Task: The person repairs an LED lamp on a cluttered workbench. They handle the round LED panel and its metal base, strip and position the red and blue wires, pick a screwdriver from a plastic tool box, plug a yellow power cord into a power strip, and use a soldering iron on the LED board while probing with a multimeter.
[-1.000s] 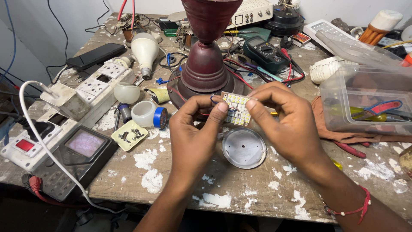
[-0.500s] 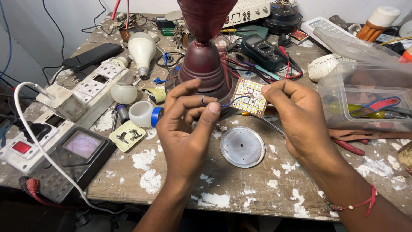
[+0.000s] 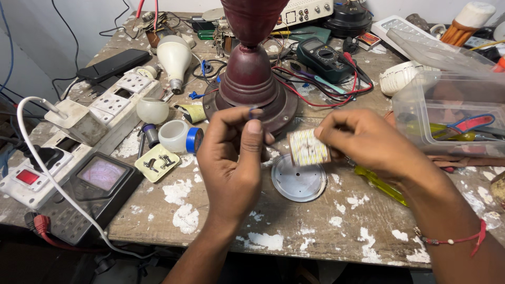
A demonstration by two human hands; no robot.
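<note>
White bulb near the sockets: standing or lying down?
Lying down: the white bulb rests on its side on the table, screw base pointing toward the person.

bulb: white, lying near switchboard (image 3: 174,57)
multimeter: dark, back centre w/ red+black leads (image 3: 322,57)
plastic box: clear, right edge (image 3: 447,113)
tape roll: blue, by white cup (image 3: 193,140)
counter: paint-flecked wood (image 3: 294,231)

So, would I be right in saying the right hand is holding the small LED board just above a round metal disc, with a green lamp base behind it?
Not quite: the lamp base is dark red, not green, as the head view shows. The right hand does hold the small LED board just above the round metal disc.
</note>
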